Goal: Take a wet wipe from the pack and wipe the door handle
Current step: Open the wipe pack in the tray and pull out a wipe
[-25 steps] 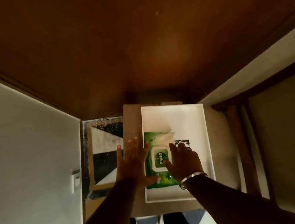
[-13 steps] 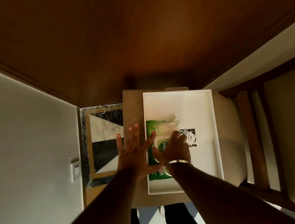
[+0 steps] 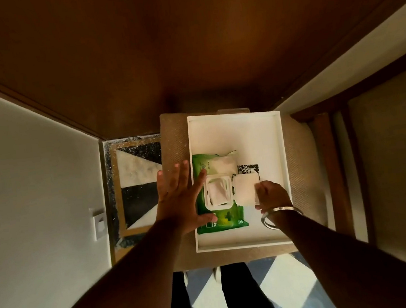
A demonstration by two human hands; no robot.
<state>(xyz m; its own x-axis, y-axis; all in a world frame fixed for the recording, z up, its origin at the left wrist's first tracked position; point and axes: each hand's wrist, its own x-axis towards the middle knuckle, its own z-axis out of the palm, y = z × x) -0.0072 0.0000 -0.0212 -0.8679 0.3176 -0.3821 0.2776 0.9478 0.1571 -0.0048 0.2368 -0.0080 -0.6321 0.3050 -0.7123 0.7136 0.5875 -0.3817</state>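
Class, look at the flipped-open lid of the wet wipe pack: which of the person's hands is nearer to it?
Right. The right hand holds the open lid at its outer edge; the left hand lies flat on the far side of the wet wipe pack, beyond the opening.

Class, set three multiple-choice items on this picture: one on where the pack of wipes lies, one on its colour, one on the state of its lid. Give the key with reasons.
1. Where does the soft plastic pack of wet wipes lie?
A. in the shallow white rectangular tray
B. on the floor
C. on a shelf

2. What colour is the pack's wrapper?
A. blue
B. green
C. red

3. How is the white plastic flip lid?
A. shut
B. torn off
C. swung open

Key: 1 A, the tray's rim runs round the pack. 2 B, green shows above and below the opening. 3 C, the right hand holds the lid turned aside, a wipe showing, while the left hand steadies the pack.
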